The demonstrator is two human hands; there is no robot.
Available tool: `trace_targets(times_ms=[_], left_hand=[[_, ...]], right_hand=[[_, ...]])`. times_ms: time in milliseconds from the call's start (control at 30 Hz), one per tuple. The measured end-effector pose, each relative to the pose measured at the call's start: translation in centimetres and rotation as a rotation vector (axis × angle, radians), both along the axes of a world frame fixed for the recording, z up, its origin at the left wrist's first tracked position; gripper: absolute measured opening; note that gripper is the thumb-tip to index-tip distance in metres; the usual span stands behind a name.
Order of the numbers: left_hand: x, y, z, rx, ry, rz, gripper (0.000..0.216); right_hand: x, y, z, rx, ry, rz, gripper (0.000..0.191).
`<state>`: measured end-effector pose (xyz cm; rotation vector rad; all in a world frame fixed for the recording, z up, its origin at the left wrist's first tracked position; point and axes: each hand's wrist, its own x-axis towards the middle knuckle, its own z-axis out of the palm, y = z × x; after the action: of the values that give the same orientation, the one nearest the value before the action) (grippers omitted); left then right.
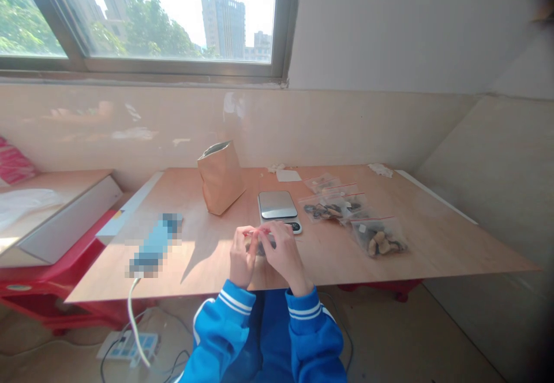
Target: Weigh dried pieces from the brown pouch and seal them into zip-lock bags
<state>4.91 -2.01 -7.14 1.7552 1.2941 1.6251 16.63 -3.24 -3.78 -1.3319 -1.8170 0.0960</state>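
Both my hands meet near the table's front edge, in front of a small kitchen scale (277, 205). My left hand (242, 256) and my right hand (283, 251) are closed in pinches on the red-lined top of a small clear zip bag (259, 243) with dark contents held between them. To the right of the scale lie several clear zip bags (333, 205) holding dried pieces, the nearest one (380, 237) with pale chunks. A brown paper bag (220, 178) stands open left of the scale.
A blurred blue object (156, 244) with a white cable lies on the wooden table (433, 244) at the left. A power strip (127, 345) sits on the floor. A red bench with a board (52, 221) stands at left. Paper scraps (288, 174) lie by the wall.
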Motion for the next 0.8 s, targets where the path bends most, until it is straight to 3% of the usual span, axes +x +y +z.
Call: trace_targets(times_ms=[267,533,800], left_hand=[[-0.1,-0.1,-0.5,-0.021,0.035,-0.016,0.019],[-0.8,0.3,-0.4,-0.021,-0.034,-0.014,0.020],[-1.6,0.4,-0.6,-0.127,-0.092,-0.081,0.022]], right_hand=[[-0.3,1.0,-1.8,0.066,0.020,-0.112,0.024],[1.0,1.1,-1.9,-0.035,0.073,0.034,0.014],[1.2,1.5,-2.8,0.008,0.040,-0.036,0.022]])
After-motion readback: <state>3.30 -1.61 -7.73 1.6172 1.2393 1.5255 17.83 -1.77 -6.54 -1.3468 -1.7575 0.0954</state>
